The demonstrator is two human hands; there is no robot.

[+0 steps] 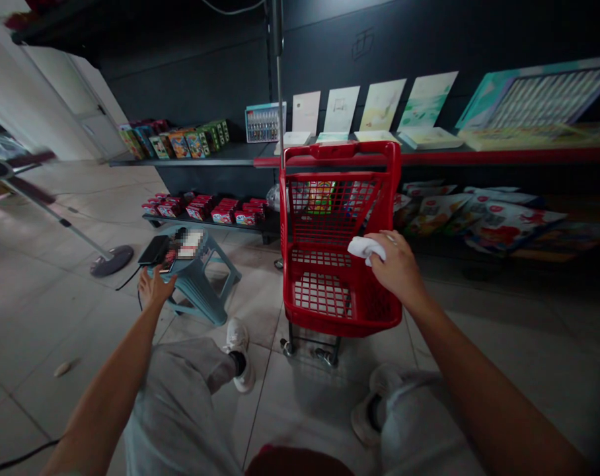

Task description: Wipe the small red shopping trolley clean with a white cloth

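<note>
My right hand (396,264) is closed on a white cloth (365,249) and holds it inside a small red shopping cart (339,311), just in front of the cart's back mesh wall. My left hand (154,287) reaches out to the left. It rests at the near edge of a grey-blue plastic stool (203,291), its fingers bent around the edge. On the stool lie a black flat device (154,250) and some small items. My knees and both white shoes show below the cart.
Dark shelves (221,155) behind the cart carry colourful boxes, cards and snack bags. A low shelf holds red boxes (221,210). A stand with a round base (112,259) is on the tiled floor at left, with a cable beside it.
</note>
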